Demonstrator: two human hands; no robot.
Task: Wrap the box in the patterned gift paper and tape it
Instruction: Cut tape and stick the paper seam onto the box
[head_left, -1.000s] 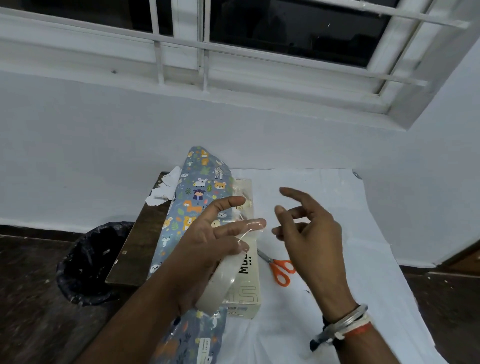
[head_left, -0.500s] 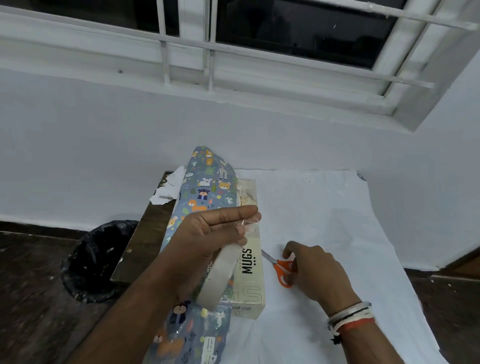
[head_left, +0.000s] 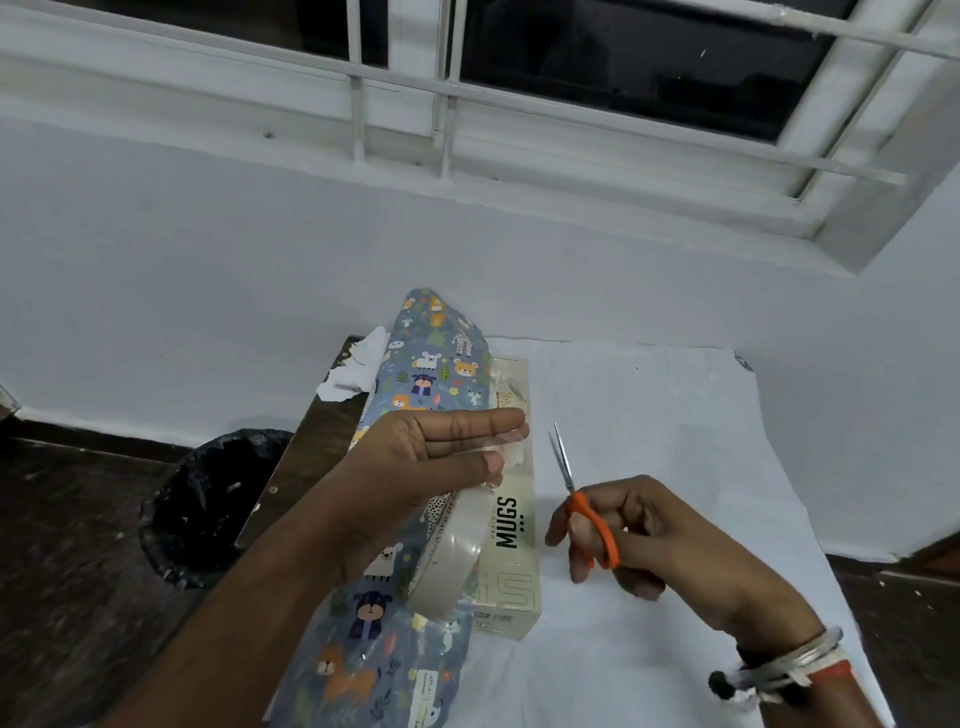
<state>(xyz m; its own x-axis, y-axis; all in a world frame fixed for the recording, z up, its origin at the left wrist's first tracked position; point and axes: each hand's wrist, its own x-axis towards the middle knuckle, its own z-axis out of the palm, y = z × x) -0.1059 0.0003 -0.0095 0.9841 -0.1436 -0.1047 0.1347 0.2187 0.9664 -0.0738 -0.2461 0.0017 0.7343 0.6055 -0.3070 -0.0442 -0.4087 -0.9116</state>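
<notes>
The right hand (head_left: 670, 540) has lifted the one pair of orange-handled scissors (head_left: 587, 514) off the white cloth (head_left: 649, 415), gripping the loops. The left hand (head_left: 415, 467) holds one glossy tape roll (head_left: 447, 561), pinching its clear end. One cream cardboard box (head_left: 511, 525) lies against the animal-print gift paper (head_left: 431, 364).

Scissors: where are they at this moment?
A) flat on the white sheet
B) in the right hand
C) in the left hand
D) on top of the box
B: the right hand grips the scissors by their orange handles; the left hand holds the tape roll.
</notes>
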